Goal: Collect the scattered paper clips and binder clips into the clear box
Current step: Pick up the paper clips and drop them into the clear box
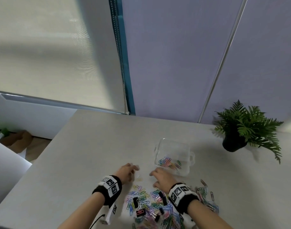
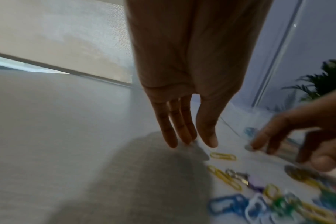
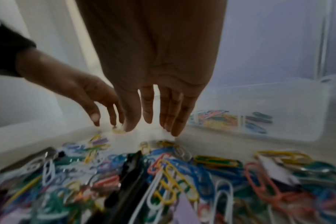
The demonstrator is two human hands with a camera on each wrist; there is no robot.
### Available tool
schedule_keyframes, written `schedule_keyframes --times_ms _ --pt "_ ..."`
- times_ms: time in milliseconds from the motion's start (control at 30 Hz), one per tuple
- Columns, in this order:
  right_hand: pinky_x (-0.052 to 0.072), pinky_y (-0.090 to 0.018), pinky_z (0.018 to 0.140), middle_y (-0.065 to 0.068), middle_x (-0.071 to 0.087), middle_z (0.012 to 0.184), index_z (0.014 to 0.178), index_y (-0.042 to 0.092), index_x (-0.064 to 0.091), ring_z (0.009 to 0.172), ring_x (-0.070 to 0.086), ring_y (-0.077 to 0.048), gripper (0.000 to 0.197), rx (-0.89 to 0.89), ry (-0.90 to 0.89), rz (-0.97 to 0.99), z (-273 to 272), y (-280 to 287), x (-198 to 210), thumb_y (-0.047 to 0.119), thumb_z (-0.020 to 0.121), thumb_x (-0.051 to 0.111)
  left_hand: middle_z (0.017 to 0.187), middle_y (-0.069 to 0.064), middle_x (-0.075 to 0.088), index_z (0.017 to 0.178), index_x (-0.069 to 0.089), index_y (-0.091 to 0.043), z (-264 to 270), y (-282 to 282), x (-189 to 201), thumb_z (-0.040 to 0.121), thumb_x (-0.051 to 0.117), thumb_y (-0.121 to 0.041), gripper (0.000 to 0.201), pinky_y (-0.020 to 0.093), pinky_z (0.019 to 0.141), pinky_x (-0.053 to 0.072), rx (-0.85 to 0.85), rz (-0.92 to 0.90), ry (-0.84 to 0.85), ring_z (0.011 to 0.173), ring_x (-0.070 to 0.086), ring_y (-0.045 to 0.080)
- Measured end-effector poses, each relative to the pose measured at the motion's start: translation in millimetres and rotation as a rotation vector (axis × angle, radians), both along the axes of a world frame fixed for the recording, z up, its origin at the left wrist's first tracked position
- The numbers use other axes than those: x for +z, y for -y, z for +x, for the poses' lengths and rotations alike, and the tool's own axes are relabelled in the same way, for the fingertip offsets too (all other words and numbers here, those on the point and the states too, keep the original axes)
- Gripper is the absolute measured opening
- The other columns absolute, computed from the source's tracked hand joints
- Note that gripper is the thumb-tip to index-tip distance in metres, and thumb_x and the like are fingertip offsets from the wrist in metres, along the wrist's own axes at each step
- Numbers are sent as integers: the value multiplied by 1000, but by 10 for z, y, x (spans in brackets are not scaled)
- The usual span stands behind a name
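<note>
A heap of coloured paper clips [image 1: 151,204] mixed with black binder clips [image 1: 135,202] lies on the table near its front edge. The clear box [image 1: 187,146] stands just beyond the heap, with several coloured clips [image 3: 222,119] on its floor. My left hand [image 1: 130,170] hovers over the table left of the box, fingers straight [image 2: 184,131], holding nothing; a yellow clip [image 2: 222,156] lies just under its tips. My right hand [image 1: 158,176] is spread flat over the far edge of the heap [image 3: 163,166], right beside the box, fingers extended [image 3: 171,115] and empty.
A potted fern [image 1: 245,128] stands at the back right of the grey table [image 1: 85,154]. The table's left edge drops to the floor. A window blind and a lilac wall rise behind.
</note>
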State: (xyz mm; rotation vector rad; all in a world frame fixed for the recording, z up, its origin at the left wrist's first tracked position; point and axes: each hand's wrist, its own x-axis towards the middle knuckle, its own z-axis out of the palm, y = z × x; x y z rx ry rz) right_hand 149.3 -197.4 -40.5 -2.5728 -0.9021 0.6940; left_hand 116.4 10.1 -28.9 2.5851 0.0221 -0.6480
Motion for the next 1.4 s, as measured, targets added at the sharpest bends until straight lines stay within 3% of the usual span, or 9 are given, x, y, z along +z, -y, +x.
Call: schedule_keyframes --times_ms 100,200,567,800,900,1000,1200,1333,1400 --pt "41 -40 95 -10 44 125 124 11 45 118 41 -27 53 55 72 -108 -65 -84 -41 23 78 68 130 11 42 133 44 -17 -83 104 -44 85 52 -3 51 30 102 37 -104 94 33 119 46 27" --pt "42 -42 91 -12 44 123 117 9 43 116 40 -29 56 74 124 -172 -121 -105 -46 25 73 73 131 12 41 130 43 -12 -122 190 -73 86 51 -4 46 35 101 38 -205 218 109 120 42 28" --pt "31 -35 69 -19 57 106 98 4 51 95 53 -32 20 43 135 -63 -346 -61 -93 -3 79 50 115 12 55 104 55 -6 -216 202 -25 93 43 -12 18 36 82 44 -319 278 124 102 55 27" --pt "43 -38 80 -15 62 104 93 5 58 96 55 -32 14 0 53 -7 -285 -26 -106 0 79 56 101 6 52 94 56 -8 -289 186 -51 92 45 -21 17 31 80 42 -302 312 157 92 54 24" --pt "45 -39 81 -14 63 101 91 7 59 95 56 -30 11 1 54 0 -274 -22 -126 3 81 57 89 2 50 81 49 -15 -299 209 -92 88 47 -20 9 28 66 39 -228 348 217 79 52 23" --pt "46 -38 81 -13 65 99 89 7 60 94 57 -29 8 1 46 25 -274 -20 -111 5 82 57 115 14 52 104 58 -7 -300 245 -75 90 45 -13 20 33 83 44 -168 270 135 101 55 28" --pt "51 -32 76 0 58 78 85 6 64 73 55 -13 6 -152 -132 171 -196 52 -49 6 79 63 109 13 62 102 53 -5 -323 221 -72 85 47 -6 18 32 80 44 -47 153 89 97 59 28" --pt "45 -8 54 9 54 64 65 24 53 57 51 0 30 -284 -281 320 -35 137 104 0 78 64 114 8 60 106 55 -8 -437 122 -165 89 53 -13 18 23 86 44 -34 88 112 101 58 21" --pt "46 -9 53 5 58 63 65 24 55 56 55 -2 30 -352 -318 393 86 185 216 -1 77 66 117 7 56 108 55 -8 -489 127 -202 88 56 -17 22 23 89 43 -46 86 122 103 56 20"
